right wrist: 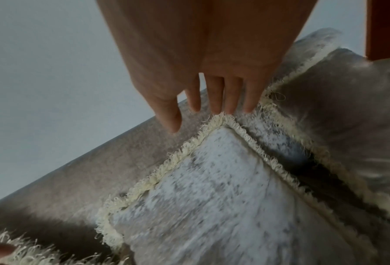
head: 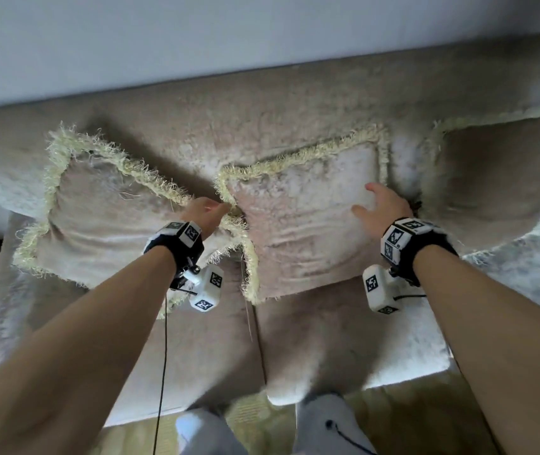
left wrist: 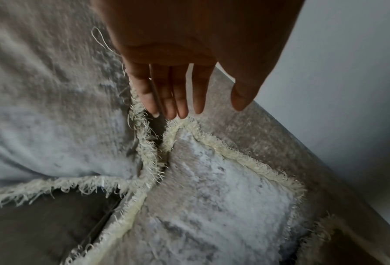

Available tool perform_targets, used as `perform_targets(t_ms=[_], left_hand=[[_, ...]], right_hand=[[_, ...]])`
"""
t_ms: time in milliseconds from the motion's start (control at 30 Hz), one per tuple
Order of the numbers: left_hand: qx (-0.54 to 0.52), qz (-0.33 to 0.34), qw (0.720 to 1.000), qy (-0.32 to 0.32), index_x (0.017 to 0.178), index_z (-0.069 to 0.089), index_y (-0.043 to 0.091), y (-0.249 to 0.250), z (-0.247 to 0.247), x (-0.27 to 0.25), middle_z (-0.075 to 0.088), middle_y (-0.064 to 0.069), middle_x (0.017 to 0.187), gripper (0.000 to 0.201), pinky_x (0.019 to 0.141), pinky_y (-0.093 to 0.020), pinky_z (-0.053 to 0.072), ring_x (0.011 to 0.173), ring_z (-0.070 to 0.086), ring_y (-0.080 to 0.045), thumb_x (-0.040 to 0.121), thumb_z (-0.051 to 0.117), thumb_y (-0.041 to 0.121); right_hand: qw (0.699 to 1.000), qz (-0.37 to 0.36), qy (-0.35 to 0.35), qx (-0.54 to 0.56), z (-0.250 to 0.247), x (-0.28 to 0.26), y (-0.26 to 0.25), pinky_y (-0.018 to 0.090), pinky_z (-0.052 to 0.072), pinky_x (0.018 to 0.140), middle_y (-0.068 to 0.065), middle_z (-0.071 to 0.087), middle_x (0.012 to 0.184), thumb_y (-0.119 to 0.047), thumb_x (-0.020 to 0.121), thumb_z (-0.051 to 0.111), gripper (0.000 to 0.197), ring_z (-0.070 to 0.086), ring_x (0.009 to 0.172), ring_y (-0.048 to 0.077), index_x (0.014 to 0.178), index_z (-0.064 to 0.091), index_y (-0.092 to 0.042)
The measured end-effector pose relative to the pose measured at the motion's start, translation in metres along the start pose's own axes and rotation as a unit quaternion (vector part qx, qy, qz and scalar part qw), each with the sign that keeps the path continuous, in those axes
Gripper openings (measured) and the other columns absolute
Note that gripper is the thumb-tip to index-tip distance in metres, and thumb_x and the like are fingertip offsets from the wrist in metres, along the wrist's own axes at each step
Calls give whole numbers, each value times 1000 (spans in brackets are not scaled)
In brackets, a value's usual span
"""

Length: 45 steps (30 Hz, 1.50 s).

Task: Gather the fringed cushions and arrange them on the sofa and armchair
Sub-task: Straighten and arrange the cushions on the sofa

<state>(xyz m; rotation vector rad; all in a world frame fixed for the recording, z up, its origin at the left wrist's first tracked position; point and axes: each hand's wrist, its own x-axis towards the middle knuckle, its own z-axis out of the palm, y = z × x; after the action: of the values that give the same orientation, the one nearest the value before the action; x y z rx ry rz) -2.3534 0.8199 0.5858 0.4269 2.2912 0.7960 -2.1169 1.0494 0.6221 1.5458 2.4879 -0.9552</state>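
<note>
We count 3 fringed cushions along the sofa (head: 294, 103) back: left cushion (head: 104, 221), middle cushion (head: 308, 224), right cushion (head: 498, 178). Our left hand (head: 206, 213) and right hand (head: 381, 208) hover released, fingers straight, at the middle cushion's upper corners.

Setting: home living room, indicated by upholstered sofa (head: 294, 103), fringed cushions (head: 301, 224), plain wall (head: 196, 34).

Dim, soft daylight; motion-blurred wrist views, wide-angle bending at the edges.
</note>
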Motion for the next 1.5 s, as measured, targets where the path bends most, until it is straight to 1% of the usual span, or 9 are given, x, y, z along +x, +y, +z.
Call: perform_targets(t_ms=[100,400,500,633,833,967,1067,1367,1500], left_hand=[[-28,-25,999,15,120,67,14,22,34,-9,69,0,108,45,100,-50,50,102,65,-23,95,62,51],[-45,-52,997,21,120,64,14,34,79,-21,67,-2,106,49,93,-48,55,97,66,-22,94,61,56],[-51,-61,996,31,117,63,9,27,82,-20,65,-6,108,44,84,-39,49,98,63,-23,97,61,49],[-58,-80,995,29,112,63,13,14,85,-13,65,-5,107,43,82,-38,46,102,63,-26,95,62,53],[-77,-100,992,17,122,65,9,3,93,5,66,-9,113,55,77,-37,46,101,64,-30,92,66,54],[-70,-112,991,12,129,62,11,3,102,17,65,-9,121,59,79,-35,45,103,62,-26,92,65,56],[-77,-129,989,15,133,57,12,5,112,20,62,-7,121,62,71,-31,43,98,60,-22,91,66,56],[-128,-206,969,50,148,44,11,5,165,55,53,-14,147,84,97,-46,44,129,55,-35,85,70,61],[-171,-252,951,59,150,40,10,-9,192,68,49,-15,149,104,108,-53,45,129,54,-35,75,70,76]], right_hand=[[1000,-25,-12,-6,-28,16,27,41,43,104,12,48,147,-34,94,62,56,49,131,33,144,45,-16],[997,-67,-37,-22,-40,43,52,40,39,108,11,43,152,-33,90,69,67,44,136,31,148,40,-15],[995,-77,-52,-41,-35,47,52,40,37,111,10,40,155,-35,90,70,75,41,140,30,152,34,-14],[991,-85,-73,-70,-32,57,48,42,33,115,8,33,159,-38,91,70,80,34,144,28,156,28,-15],[994,-74,-73,-37,-28,67,40,41,31,116,4,30,160,-38,89,73,82,30,146,26,155,29,-17],[992,-84,-71,-59,-25,81,43,43,30,117,6,31,159,-38,88,73,83,30,146,27,155,30,-16],[987,-113,-81,-84,-24,96,49,41,28,118,8,31,159,-36,87,74,84,30,146,27,154,30,-12],[968,-176,-108,-146,7,185,70,45,21,122,6,18,165,-47,80,77,95,16,152,25,155,25,-23],[949,-226,-110,-188,24,213,71,45,17,122,7,5,167,-44,79,79,94,7,153,28,153,25,-23]])
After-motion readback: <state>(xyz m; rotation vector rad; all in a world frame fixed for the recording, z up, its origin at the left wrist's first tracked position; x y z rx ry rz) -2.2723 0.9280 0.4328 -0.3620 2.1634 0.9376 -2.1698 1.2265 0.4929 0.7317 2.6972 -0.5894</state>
